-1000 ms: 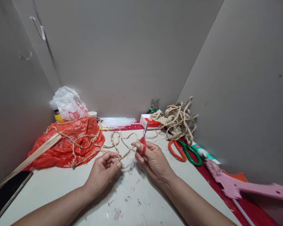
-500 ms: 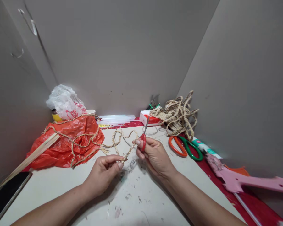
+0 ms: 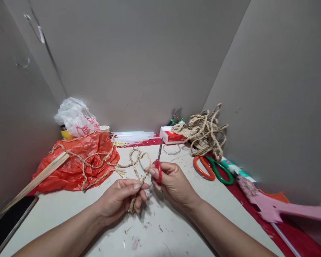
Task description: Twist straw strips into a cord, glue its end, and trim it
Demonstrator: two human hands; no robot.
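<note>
A thin braided straw cord (image 3: 135, 167) runs from the red plastic bag on the left to my hands above the pale tabletop. My left hand (image 3: 123, 196) pinches the cord between thumb and forefinger, and a short end hangs below the fingers. My right hand (image 3: 173, 180) is closed round the red handles of small scissors (image 3: 158, 166), their blades pointing up and away. The thumb and fingertips of that hand also touch the loop of cord. Part of the handles is hidden by the fingers.
On the left, a red plastic bag (image 3: 77, 175) lies under cord and a flat straw bundle (image 3: 42, 176). A rope heap (image 3: 203, 132), a small box (image 3: 172, 135) and clear sticks (image 3: 133, 136) sit behind. Orange-and-green-handled scissors (image 3: 219, 172) and a pink glue gun (image 3: 275, 208) are at right.
My left hand has shifted its grip further along the cord, so an end now hangs below it. My right hand, with the scissors, has moved slightly left and down, closer to the left.
</note>
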